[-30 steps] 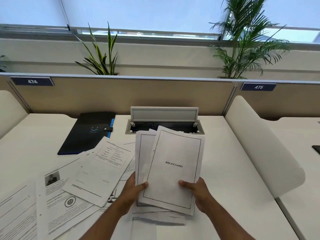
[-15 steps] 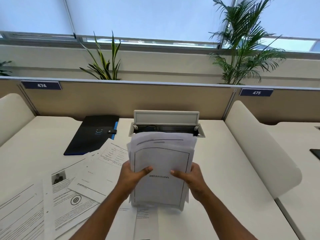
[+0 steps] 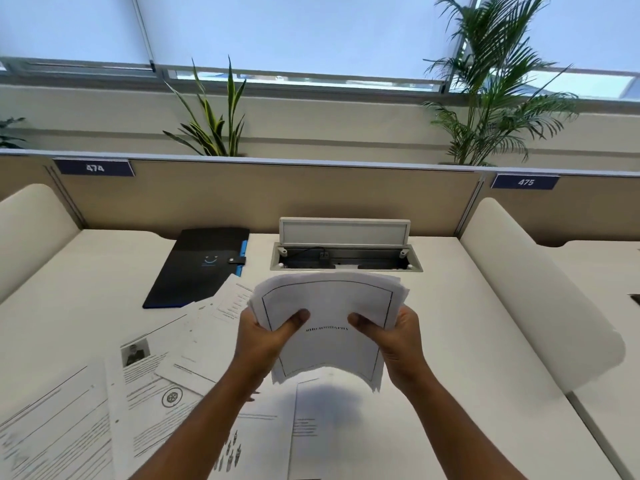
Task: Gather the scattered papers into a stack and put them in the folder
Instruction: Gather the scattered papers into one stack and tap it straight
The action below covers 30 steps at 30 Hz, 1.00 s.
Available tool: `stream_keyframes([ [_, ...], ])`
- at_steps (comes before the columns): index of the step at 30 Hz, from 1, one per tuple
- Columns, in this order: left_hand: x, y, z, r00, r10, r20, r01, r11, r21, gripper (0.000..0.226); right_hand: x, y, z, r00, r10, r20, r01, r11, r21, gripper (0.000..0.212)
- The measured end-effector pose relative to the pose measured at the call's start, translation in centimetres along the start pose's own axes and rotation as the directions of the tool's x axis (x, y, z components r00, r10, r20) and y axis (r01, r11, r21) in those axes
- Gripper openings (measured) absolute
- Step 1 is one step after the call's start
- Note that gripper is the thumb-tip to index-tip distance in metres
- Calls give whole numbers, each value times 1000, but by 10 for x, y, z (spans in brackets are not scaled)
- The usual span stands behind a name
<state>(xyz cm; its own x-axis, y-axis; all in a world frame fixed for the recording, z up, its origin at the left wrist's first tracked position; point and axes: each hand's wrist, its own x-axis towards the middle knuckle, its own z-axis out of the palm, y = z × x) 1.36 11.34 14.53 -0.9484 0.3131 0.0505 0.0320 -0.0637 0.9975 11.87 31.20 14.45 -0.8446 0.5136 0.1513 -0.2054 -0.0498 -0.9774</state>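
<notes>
A stack of white papers (image 3: 329,306), its top sheet headed BIBLIOGRAPHY, is held up above the desk and bows upward. My left hand (image 3: 263,337) grips its left edge, thumb on top. My right hand (image 3: 398,341) grips its right edge the same way. Several loose papers (image 3: 149,386) lie scattered on the desk to the left and below the stack. A black folder (image 3: 201,268) with a blue edge and a snap strap lies shut at the back left.
An open cable hatch (image 3: 346,251) sits in the white desk (image 3: 485,341) just behind the stack. Curved white dividers (image 3: 533,282) flank the desk on both sides. A tan partition with number plates and plants stands behind.
The fanned sheets have been squared into one stack. Both hands lifted it off the desk and squeezed its sides, so it now bows. More loose sheets show beneath it.
</notes>
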Motion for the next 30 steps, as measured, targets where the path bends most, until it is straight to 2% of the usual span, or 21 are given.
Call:
stream_keyframes([
  [3, 6, 1, -23, 995, 90, 38, -91, 996, 22, 38, 0, -1, 1, 1000, -10, 9, 9, 997, 73, 53],
  [6, -1, -15, -22, 995, -48, 87, 45, 998, 35, 43, -10, 21, 20, 990, 141, 0, -141, 989, 55, 47],
  [8, -5, -22, -8, 995, -89, 47, 85, 994, 75, 47, -14, 32, 40, 977, 202, -66, -200, 979, 39, 44],
  [11, 6, -12, -11, 999, -47, -13, 47, 999, -24, 37, -3, 24, 44, 965, 160, -209, -146, 986, 79, 37],
  [13, 17, -7, -30, 999, 38, 18, -37, 997, -65, 33, 3, 15, 35, 974, 92, -206, -77, 994, 81, 36],
  [15, 23, -7, -48, 998, 36, 54, -31, 995, -93, 31, 1, 18, 40, 971, 91, -221, -74, 994, 86, 38],
  [18, 21, -11, -47, 993, -44, 110, 41, 999, 21, 37, -3, 34, 73, 957, 150, -247, -159, 987, -17, 32],
  [21, 29, -6, -55, 999, 26, 28, -26, 999, -21, 35, 5, 35, 84, 940, 105, -324, -102, 994, 26, 27],
  [23, 37, -5, -71, 993, 115, 27, -114, 993, -35, 33, 7, 32, 77, 945, 61, -322, -35, 996, 87, 33],
  [24, 37, -7, -76, 991, 123, 56, -121, 992, -25, 31, 6, 34, 77, 954, 60, -295, -34, 995, 89, 39],
  [27, 30, -18, -75, 988, 41, 148, -45, 999, 26, 20, -4, 45, 95, 962, 167, -218, -176, 984, -23, 46],
  [30, 32, -18, -74, 989, 75, 124, -76, 997, 5, 21, -1, 46, 104, 938, 128, -322, -152, 987, -53, 35],
])
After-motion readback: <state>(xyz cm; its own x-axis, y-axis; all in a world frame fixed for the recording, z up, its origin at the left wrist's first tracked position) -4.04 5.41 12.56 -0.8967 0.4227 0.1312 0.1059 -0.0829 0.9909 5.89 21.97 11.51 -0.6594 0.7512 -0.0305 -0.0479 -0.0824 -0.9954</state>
